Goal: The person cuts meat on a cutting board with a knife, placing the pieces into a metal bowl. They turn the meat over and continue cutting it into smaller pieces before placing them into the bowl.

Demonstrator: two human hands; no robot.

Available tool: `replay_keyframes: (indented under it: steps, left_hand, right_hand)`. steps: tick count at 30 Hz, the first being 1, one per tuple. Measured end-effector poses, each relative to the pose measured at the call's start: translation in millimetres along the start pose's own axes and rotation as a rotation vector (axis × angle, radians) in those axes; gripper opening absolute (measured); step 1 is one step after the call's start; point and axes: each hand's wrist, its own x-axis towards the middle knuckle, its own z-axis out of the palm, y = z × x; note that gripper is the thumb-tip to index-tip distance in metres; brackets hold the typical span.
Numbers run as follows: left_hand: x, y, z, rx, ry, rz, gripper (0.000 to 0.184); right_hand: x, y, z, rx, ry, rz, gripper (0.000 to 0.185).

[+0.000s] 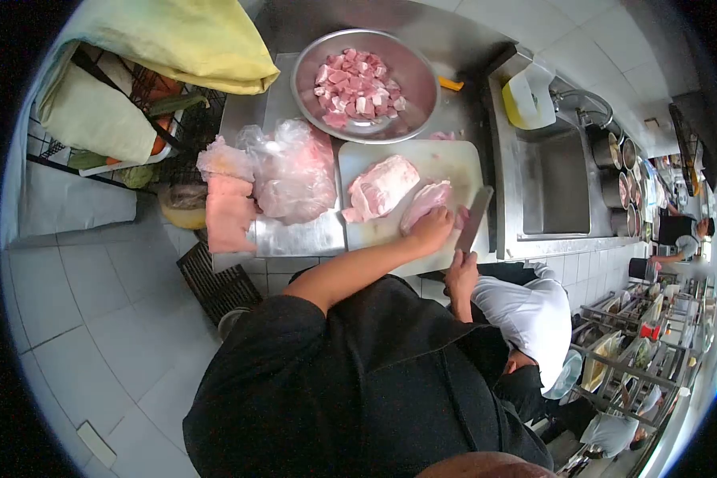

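My right hand is closed around the handle of a knife, its broad blade pointing away from me over the right side of the white cutting board. With curled fingers, my left hand holds down a piece of raw meat on the board. A small bit of meat lies between that hand and the blade. To the left on the board rests a larger chunk of raw meat. Behind the board, a steel bowl contains many cut meat cubes.
Left of the board are a plastic bag of meat and a pink cloth. A vegetable rack stands further left. On the right are a sink and a yellow-and-white container. A person in white is close at my right.
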Motion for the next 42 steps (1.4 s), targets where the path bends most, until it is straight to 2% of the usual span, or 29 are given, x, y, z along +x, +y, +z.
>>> replay_keyframes:
  steps: [1, 2, 4, 5, 8, 11, 14, 17, 20, 22, 24, 26, 27, 30, 31, 34, 38, 39, 42]
  left_hand:
    - [0, 0, 1, -0.036, 0.015, -0.01, 0.03]
    - [-1, 0, 2, -0.056, 0.013, -0.026, 0.03]
    - [2, 0, -8, -0.09, 0.013, -0.058, 0.029]
    - [4, 0, -18, -0.213, -0.121, -0.115, 0.036]
    - [4, -6, -17, -0.174, 0.174, 0.006, 0.04]
    - [13, 3, -64, 0.218, 0.296, -0.002, 0.04]
    - [26, -10, -49, 0.136, 0.09, -0.247, 0.054]
    - [30, -10, -48, 0.088, 0.011, -0.35, 0.053]
    - [34, -38, -15, 0.16, 0.027, -0.165, 0.046]
    - [36, -45, -15, -0.008, 0.128, -0.188, 0.029]
    - [34, -40, -34, -0.029, 0.207, -0.073, 0.027]
    - [37, -32, -54, 0.009, 0.059, -0.154, 0.035]
    - [36, -27, -63, 0.073, 0.064, -0.126, 0.036]
    - [40, -24, -69, 0.062, 0.084, -0.265, 0.035]
    - [37, -19, -77, 0.123, 0.076, -0.248, 0.026]
    - [37, -27, -78, 0.349, 0.161, -0.131, 0.018]
    - [37, -35, -74, 0.513, 0.074, -0.15, 0.026]
    - [34, -35, -71, 0.515, 0.145, -0.119, 0.02]
    - [15, -3, -86, 0.515, 0.29, -0.002, 0.022]
  right_hand:
    - [1, -14, 0, 0.008, 0.001, -0.077, 0.039]
    - [2, -28, -5, -0.037, -0.061, -0.031, 0.039]
    - [12, -30, 2, -0.047, -0.024, -0.114, 0.038]
    - [14, -30, 2, -0.025, -0.013, -0.128, 0.037]
    - [19, -35, -2, 0.042, 0.004, -0.141, 0.035]
    - [23, -33, -5, 0.123, -0.044, -0.044, 0.033]
    - [16, -51, -13, 0.218, -0.056, 0.037, 0.034]
    - [8, -61, -21, 0.258, -0.059, 0.09, 0.035]
    - [10, -45, -21, 0.143, 0.053, -0.087, 0.035]
    - [8, -39, -27, 0.144, 0.0, -0.014, 0.035]
    - [1, -33, -33, 0.207, -0.032, -0.007, 0.033]
    - [-12, -39, -43, 0.162, -0.051, -0.008, 0.03]
    - [-18, -35, -46, 0.154, -0.076, -0.002, 0.031]
    - [-35, -27, -49, 0.166, -0.142, 0.039, 0.031]
    - [-40, -25, -49, 0.174, -0.163, 0.06, 0.031]
    - [-52, -21, -54, 0.103, -0.15, 0.028, 0.031]
    - [-47, 15, -45, 0.169, -0.111, -0.036, 0.03]
    - [-47, 14, -49, 0.161, -0.117, -0.024, 0.03]
    - [-42, 11, -61, 0.175, -0.191, -0.047, 0.029]
